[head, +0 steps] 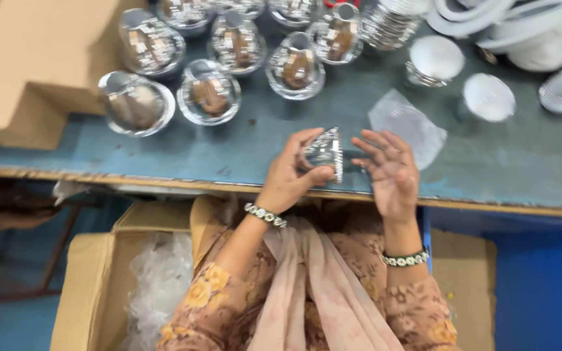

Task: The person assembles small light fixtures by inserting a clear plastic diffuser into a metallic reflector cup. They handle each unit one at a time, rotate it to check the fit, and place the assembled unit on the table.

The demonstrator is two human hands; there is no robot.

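Observation:
My left hand (294,170) grips a small shiny ribbed metal part (325,153) just above the near edge of the blue-grey table (229,149). My right hand (390,170) hovers beside it on the right, palm up, fingers spread, holding nothing. A clear plastic bag (408,125) lies flat on the table just beyond my right hand. Both wrists wear beaded bracelets.
Several clear domed parts with brown cores (209,96) stand at the back left. White round lamp pieces (488,96) and white rings (521,26) sit at the back right. A cardboard box (14,71) rests at the left. An open carton with plastic bags (99,286) stands below the table.

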